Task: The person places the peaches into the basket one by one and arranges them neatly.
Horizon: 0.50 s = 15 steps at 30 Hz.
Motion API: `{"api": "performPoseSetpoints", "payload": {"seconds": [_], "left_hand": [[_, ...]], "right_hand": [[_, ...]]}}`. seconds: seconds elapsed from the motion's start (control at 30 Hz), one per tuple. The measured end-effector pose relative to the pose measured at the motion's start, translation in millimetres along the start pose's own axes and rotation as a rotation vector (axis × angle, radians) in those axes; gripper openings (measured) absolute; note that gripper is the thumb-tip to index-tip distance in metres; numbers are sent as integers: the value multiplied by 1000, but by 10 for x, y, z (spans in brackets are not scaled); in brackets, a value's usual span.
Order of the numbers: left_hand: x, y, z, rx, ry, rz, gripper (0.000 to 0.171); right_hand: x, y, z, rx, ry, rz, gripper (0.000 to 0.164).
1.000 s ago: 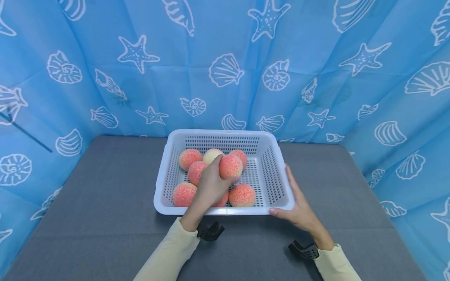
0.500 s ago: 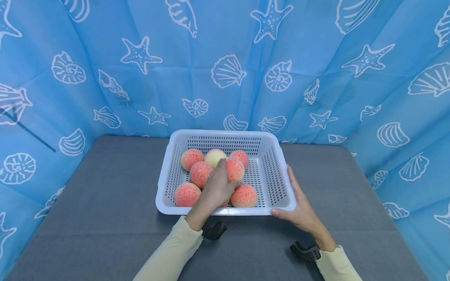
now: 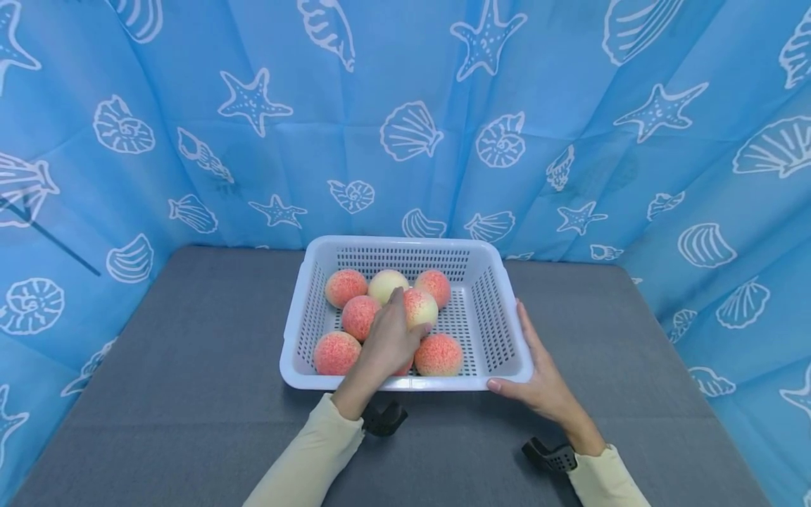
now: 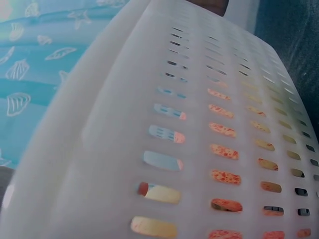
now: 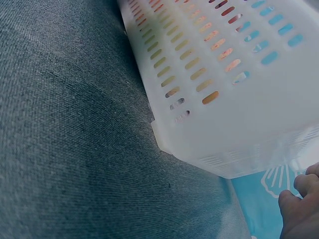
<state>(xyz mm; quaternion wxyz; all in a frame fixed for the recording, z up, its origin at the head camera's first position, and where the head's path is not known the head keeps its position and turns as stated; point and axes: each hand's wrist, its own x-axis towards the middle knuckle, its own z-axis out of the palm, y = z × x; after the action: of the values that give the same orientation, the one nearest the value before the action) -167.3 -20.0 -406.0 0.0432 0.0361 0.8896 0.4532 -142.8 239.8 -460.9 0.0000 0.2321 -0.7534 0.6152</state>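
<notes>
A white slotted plastic basket [image 3: 294, 317] holds several peaches, mostly red-speckled, such as the front-right peach [image 3: 438, 354]. A paler peach [image 3: 388, 284] lies at the back. My left hand [image 3: 388, 341] reaches over the front rim and holds a peach [image 3: 422, 307] between thumb and fingers, its pale side facing right. Part of another peach at the front is hidden under this hand. My right hand [image 3: 546, 380] touches the basket's front right corner, thumb at the front rim, straight fingers along the right side. The left wrist view shows the slotted wall [image 4: 194, 119], with peach colours through the holes.
The basket stands on a grey cloth-covered table [image 3: 209, 352] near its back edge. A blue curtain [image 3: 355, 155] with white shells and starfish hangs behind and along both sides. Each wrist wears a black band [image 3: 550, 455].
My left hand has lowered slightly with the peach, which has turned from its red side to its pale side. My right hand keeps its place at the basket corner.
</notes>
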Motion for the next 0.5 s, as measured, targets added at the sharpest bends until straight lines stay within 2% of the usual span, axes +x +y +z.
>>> {"api": "performPoseSetpoints", "payload": {"seconds": [0.17,0.3,0.4,0.5], "left_hand": [[-2,-10,-21,-23,17,5,85],[-45,-24,-86,-54,53,66,82],[-116,-57,-244,-72,98,147,78],[-213,-110,-506,-50,144,193,78]], "right_hand": [[5,1,2,-3,4,-4,132],[14,-11,-20,-1,-2,12,132],[16,-26,-38,-17,-14,32,133],[-2,-54,-98,-58,-15,45,132]]}}
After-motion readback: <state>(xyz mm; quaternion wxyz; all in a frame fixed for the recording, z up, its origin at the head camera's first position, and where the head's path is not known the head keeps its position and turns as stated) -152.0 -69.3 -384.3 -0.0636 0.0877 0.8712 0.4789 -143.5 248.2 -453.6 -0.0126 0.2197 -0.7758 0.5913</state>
